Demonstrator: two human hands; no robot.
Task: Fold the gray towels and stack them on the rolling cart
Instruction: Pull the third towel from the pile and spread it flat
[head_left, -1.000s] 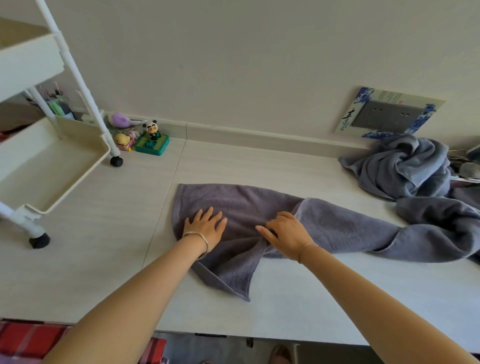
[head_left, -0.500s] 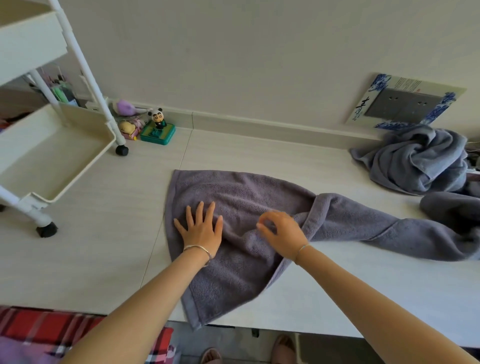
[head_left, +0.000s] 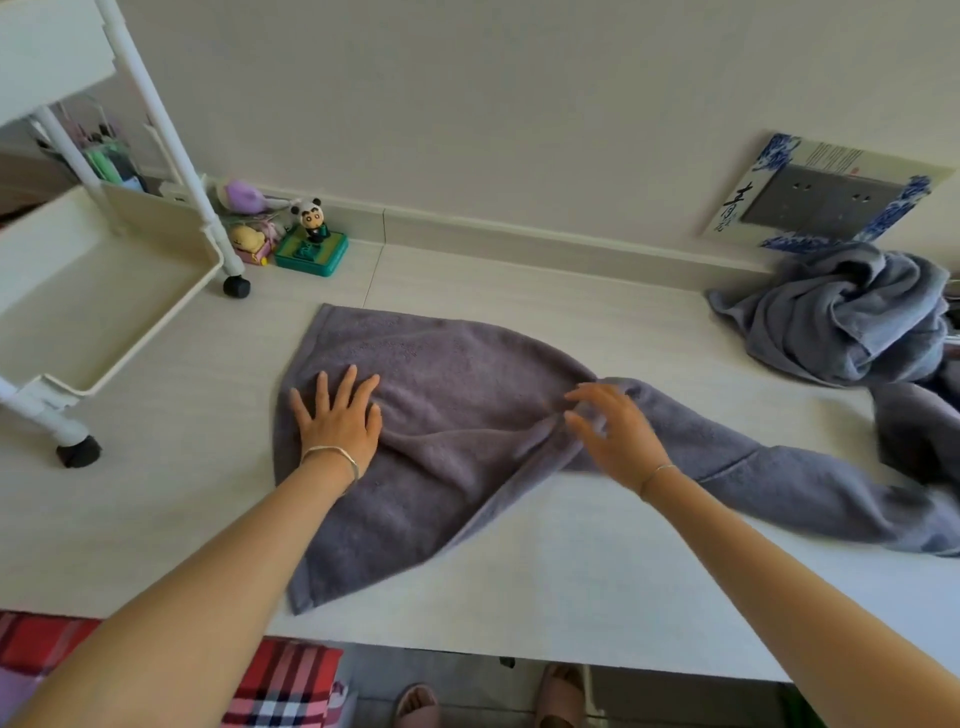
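Note:
A gray towel (head_left: 457, 395) lies partly spread on the white table (head_left: 156, 467), its left half flat and its right end trailing in a twisted strip toward the right. My left hand (head_left: 340, 415) presses flat on the towel's left part with fingers spread. My right hand (head_left: 613, 431) hovers over a bunched ridge at the towel's middle, fingers loosely spread and blurred, holding nothing that I can see. A crumpled pile of lighter gray towels (head_left: 852, 317) sits at the far right. The white rolling cart (head_left: 104, 291) stands on the table at the left, its lower tray bare.
Small toys, among them a panda figure on a green box (head_left: 311, 244), sit by the wall behind the cart's wheel. A grey wall socket plate with a blue-patterned frame (head_left: 826, 197) is on the wall at right. Red plaid cloth (head_left: 280, 686) lies below the table's front edge.
The towel's left half has been spread flatter and wider toward me. My right hand let go of the fold and lifted with its fingers opened; my left hand stayed pressed on the towel.

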